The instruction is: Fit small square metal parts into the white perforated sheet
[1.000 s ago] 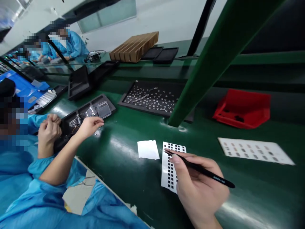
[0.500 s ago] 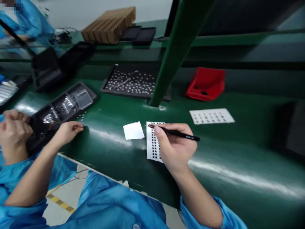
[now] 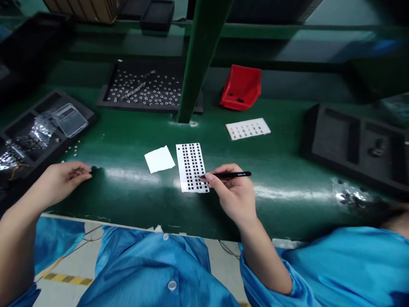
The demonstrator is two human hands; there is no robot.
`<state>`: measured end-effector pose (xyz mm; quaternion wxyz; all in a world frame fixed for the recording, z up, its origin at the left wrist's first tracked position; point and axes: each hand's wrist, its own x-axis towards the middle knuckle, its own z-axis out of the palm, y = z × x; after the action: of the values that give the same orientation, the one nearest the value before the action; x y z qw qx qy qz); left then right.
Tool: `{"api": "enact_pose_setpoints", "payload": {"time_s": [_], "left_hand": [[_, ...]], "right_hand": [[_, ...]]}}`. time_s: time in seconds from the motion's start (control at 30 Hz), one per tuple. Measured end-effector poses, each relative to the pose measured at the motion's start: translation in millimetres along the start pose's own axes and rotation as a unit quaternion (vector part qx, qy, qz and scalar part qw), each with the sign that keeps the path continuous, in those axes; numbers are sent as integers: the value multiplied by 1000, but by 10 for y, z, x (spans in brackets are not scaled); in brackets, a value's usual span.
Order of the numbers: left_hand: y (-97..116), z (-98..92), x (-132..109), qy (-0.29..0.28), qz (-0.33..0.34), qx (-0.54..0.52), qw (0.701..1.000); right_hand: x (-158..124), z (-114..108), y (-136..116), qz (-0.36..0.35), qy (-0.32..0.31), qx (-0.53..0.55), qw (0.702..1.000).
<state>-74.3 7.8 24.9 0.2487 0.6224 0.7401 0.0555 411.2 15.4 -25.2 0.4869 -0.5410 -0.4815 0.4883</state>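
Observation:
My right hand (image 3: pixel 234 192) grips black tweezers (image 3: pixel 234 174) like a pen, their tip over the lower right of a white sheet with rows of small black squares (image 3: pixel 191 168). Whether a piece sits in the tip is too small to tell. Over the left of the bench, my left hand (image 3: pixel 65 181) has its fingertips pinched together at a small black part (image 3: pixel 94 169). Between the hands lies a blank white paper (image 3: pixel 159 159). Behind the sheet, a white card with small marks or pieces in rows (image 3: pixel 248 128) rests on the bench.
A black tray with many small rings (image 3: pixel 107 96) and a red bin (image 3: pixel 244 85) stand at the back, with a green post (image 3: pixel 200 64) between them. Partitioned black trays lie left (image 3: pixel 35 104) and right (image 3: pixel 316 128). Someone's blue sleeve (image 3: pixel 358 264) shows at right.
My view has turned right and down, bringing the right tray and sleeve in and the left co-worker's hands out. The tweezers' tip has moved from the sheet's upper edge to its lower right.

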Motion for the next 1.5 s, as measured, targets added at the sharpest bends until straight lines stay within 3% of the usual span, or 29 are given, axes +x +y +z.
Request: {"api": "enact_pose_setpoints", "payload": {"time_s": [0.1,0.17,0.27,0.37,0.47,0.57,1.2,1.37,1.5], "left_hand": [[520,137,77,85,143,-20,986],[955,337,188,109,239,-68,962],[1504,748,422,86,386,-107,912],[1751,1126,666,62,487,-81,868],[1756,1348,808,41,523,-61,849],[1703,1428,842,39,527,-46,847],[1697,1469,861,48,525,-48,848],[1737,1430,808,89,524,-135,836],[1814,1295,706,102,421,-288,854]], "right_hand": [[192,93,-60,-10,-14,-33,999],[430,233,-84,-35,-14,-15,999],[807,471,-20,-6,-21,30,999],[1034,608,140,12,-28,29,999],[1079,613,288,18,-28,26,999],[1051,578,350,21,-23,22,999],[1009,523,330,34,-31,19,999],[1003,459,302,44,-29,61,997],[998,422,265,44,-21,85,995]]}}
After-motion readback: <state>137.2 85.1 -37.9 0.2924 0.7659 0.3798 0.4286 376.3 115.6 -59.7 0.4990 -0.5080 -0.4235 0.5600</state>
